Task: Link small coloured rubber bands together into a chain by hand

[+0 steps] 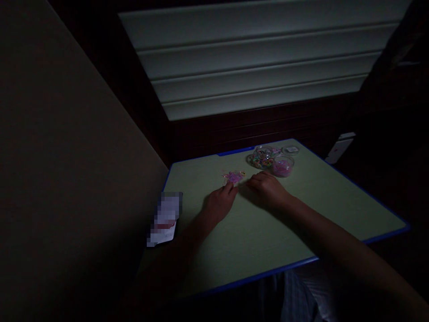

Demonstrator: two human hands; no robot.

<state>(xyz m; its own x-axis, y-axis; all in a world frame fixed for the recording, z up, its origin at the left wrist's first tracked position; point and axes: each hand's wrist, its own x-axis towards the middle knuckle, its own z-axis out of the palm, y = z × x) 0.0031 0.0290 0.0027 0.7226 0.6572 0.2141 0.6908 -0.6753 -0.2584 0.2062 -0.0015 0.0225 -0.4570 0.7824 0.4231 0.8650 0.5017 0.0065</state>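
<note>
A small loose pile of thin pink pieces, perhaps little rubber bands [234,176], lies on the table with a few yellowish pieces at its edge. Just in front of it is my left hand [219,203], its thumb and fingers pinched together at the near side of the pile. My right hand [267,187] is a little to the right, fingers curled and closed, its fingertips pointing toward the left ones. A faint thin line may run between the two hands. What either pinch holds is too small and dark to make out.
Behind my right hand stand a clear round tub of pink pieces [282,167] and a clear jar of mixed coloured pieces [262,157]. A clear lid [291,150] lies beyond them. A phone [167,214] rests at the left of the blue-edged table [254,241]. The room is dim.
</note>
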